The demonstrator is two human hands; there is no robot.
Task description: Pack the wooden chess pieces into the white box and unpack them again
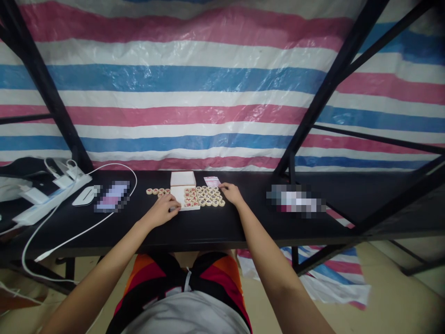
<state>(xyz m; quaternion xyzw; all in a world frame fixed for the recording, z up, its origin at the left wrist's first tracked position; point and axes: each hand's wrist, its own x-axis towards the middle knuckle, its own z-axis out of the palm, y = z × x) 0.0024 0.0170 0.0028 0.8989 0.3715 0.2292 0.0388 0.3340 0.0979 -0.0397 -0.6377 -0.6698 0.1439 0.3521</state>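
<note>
A small white box [177,191] lies on the black table, its lid part [183,179] folded back behind it. Round Chinese chess pieces with red characters [191,196] fill the right part of the box. To its right, pieces with dark characters [210,196] are grouped in rows. More red-marked pieces [155,191] line up left of the box, partly hidden by my left hand [162,208], whose curled fingers grip the box's near left edge. My right hand [231,193] has its fingertips closed at the back right piece of the dark group; that piece is mostly covered.
Behind the dark pieces lies a pink-and-white paper [212,181]. A blurred phone-like object [113,196], white cable [74,234] and power strip [52,199] are on the left. Another blurred item [295,201] is on the right. Black metal posts [313,102] frame the striped sheet [187,79].
</note>
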